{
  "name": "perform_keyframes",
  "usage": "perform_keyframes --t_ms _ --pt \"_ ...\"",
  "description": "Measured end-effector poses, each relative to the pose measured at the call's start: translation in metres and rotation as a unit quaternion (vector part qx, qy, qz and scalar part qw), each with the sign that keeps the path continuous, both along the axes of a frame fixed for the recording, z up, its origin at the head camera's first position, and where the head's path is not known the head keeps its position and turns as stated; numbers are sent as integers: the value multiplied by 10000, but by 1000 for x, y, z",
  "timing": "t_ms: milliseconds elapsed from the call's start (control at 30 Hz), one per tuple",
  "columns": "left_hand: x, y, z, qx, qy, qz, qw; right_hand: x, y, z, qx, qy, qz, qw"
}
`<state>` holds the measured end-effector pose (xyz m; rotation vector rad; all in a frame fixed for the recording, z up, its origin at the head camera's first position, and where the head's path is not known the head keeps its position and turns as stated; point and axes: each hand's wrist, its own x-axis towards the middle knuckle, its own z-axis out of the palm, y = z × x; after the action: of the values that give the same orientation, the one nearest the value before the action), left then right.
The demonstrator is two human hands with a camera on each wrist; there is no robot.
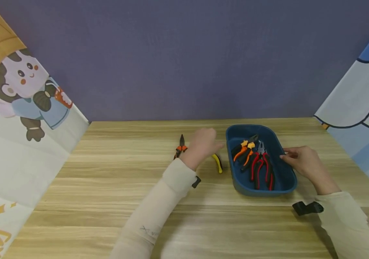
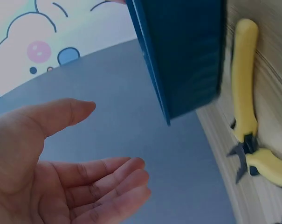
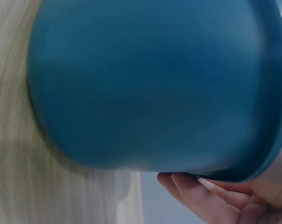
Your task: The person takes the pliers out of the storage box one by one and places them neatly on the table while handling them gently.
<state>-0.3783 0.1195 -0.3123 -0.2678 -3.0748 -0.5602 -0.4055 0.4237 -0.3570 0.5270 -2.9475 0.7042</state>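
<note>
A blue plastic basin (image 1: pixel 286 176) stands on the table right of centre, with several pliers inside, among them red-and-black-handled pliers (image 1: pixel 261 158) and orange-and-black-handled ones (image 1: pixel 249 153). My right hand (image 1: pixel 305 163) pinches the basin's right rim between thumb and fingers. To the basin's left my left hand (image 1: pixel 202 147) hovers over the table, and in the left wrist view its thumb and fingers are apart with nothing between them. Yellow-handled pliers (image 2: pixel 245 84) lie spread on the table beside that hand. Orange-and-black needle-nose pliers (image 1: pixel 181 144) lie further left, partly hidden by the hand.
The wood-grain table (image 1: pixel 106 187) runs back to a purple-grey panel (image 1: pixel 184 61). Cartoon-printed sheets flank it, one on the left (image 1: pixel 13 151) and one on the right (image 1: pixel 349 104). Dark wrist mounts show below both hands.
</note>
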Motion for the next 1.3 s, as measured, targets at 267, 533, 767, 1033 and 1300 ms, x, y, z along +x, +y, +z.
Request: perform_keyframes --t_ms 267,533,767,1033,1300 --pt "-5 27 3 -211 73 -387 9990 -1 1 1 -12 110 79 9999" --pt "-9 46 0 182 415 -329 9984 -3 2 2 21 126 101 9999" --pt "-14 59 -13 316 463 -512 9971 -1 3 0 -20 166 118 9998" --pt "-24 71 -15 543 6 -751 9957 0 6 -1 -8 191 94 9998" --pt "-34 75 -17 380 -199 -722 9965 3 0 0 -130 253 141 9995"
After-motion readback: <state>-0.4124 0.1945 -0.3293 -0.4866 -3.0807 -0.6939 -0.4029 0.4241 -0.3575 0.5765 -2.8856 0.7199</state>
